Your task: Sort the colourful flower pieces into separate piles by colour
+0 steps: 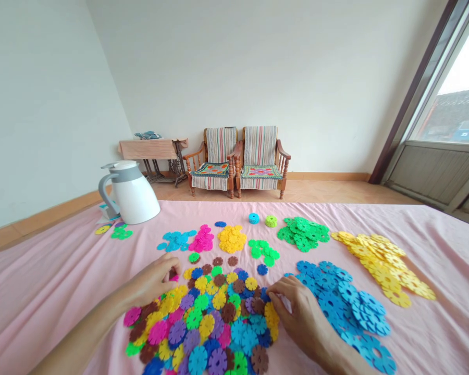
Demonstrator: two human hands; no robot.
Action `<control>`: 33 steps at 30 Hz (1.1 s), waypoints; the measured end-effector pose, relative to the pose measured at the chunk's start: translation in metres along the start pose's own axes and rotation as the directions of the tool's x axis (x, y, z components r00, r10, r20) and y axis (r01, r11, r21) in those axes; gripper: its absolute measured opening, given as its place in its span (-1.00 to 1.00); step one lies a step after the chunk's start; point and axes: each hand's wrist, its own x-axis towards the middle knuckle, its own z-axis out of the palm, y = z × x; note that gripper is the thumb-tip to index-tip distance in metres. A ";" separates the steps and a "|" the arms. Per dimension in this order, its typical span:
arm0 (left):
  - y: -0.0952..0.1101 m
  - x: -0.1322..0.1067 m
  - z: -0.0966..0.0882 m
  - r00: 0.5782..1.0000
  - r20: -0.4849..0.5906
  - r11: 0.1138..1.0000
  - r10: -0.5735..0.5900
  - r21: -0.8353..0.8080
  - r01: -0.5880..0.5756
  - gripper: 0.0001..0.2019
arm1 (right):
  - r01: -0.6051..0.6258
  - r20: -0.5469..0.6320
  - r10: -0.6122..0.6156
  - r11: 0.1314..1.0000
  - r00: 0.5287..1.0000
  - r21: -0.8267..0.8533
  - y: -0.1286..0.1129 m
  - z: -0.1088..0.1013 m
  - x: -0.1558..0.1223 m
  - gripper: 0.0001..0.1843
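A mixed heap of coloured plastic snowflake discs [214, 317] lies on the pink cloth in front of me. My left hand [154, 284] rests on the heap's left edge, fingers curled and pinched near a pink disc. My right hand [300, 312] lies at the heap's right edge, fingertips pressed together on discs beside the blue pile [346, 302]. What either hand holds is too small to name.
Sorted piles lie beyond: yellow [386, 265], green [303, 232], small yellow [231, 238], pink [203, 239], light blue [175, 240]. A white jug [131, 192] stands at the back left. Two wooden chairs [236, 161] and a side table [152, 151] stand by the far wall.
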 end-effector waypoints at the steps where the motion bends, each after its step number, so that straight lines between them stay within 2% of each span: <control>1: 0.000 0.000 -0.001 1.000 -0.001 1.000 0.003 0.002 -0.003 -0.82 | 0.001 -0.004 -0.001 1.000 1.000 0.002 0.001 0.000 0.000 -0.74; 4: -0.010 -0.005 -0.002 0.999 -0.042 1.000 -0.002 0.029 0.004 -0.71 | 0.004 -0.013 -0.004 1.000 1.000 0.006 0.002 0.000 -0.001 -0.74; 7: -0.030 -0.012 -0.001 0.993 -0.114 0.996 -0.040 0.070 0.048 -0.58 | 0.005 -0.009 -0.005 1.000 1.000 0.009 0.002 0.000 0.000 -0.74; 9: -0.042 -0.017 0.001 0.989 -0.127 0.993 -0.077 0.084 0.088 -0.56 | 0.004 -0.005 -0.004 1.000 1.000 0.008 0.001 0.000 0.000 -0.74; 11: -0.044 -0.020 0.003 0.989 -0.115 0.992 -0.091 0.073 0.100 -0.59 | 0.004 -0.003 -0.004 1.000 1.000 0.008 0.000 0.000 0.001 -0.73; 14: -0.029 -0.018 0.008 0.991 -0.110 0.996 -0.078 0.040 0.082 -0.64 | 0.003 0.004 -0.003 1.000 1.000 0.008 -0.001 -0.001 0.001 -0.74; 20: 0.031 -0.004 0.020 0.993 -0.117 1.000 -0.004 -0.018 0.002 -0.70 | -0.001 0.003 0.001 1.000 1.000 -0.002 0.000 -0.001 0.001 -0.74; 23: 0.056 0.002 0.021 0.996 -0.080 0.990 0.048 -0.128 -0.058 -0.72 | 0.005 0.000 -0.005 1.000 1.000 -0.002 0.001 0.000 0.000 -0.74; 25: 0.066 0.004 0.019 0.994 -0.049 0.971 0.097 -0.216 -0.105 -0.72 | 0.006 -0.001 -0.006 1.000 1.000 -0.001 0.002 0.000 0.000 -0.75; 28: 0.064 0.007 0.015 0.990 -0.090 0.966 0.106 -0.226 -0.124 -0.75 | 0.004 -0.007 -0.004 1.000 1.000 0.000 0.002 0.000 -0.001 -0.75; 31: 0.046 0.009 0.013 0.986 -0.159 0.990 0.060 -0.119 -0.079 -0.80 | 0.007 -0.013 -0.007 1.000 1.000 0.002 0.002 0.000 0.000 -0.75; 33: 0.032 0.009 0.015 0.987 -0.157 0.996 0.021 -0.079 -0.033 -0.84 | 0.012 -0.011 -0.012 1.000 1.000 0.004 0.002 -0.001 0.000 -0.73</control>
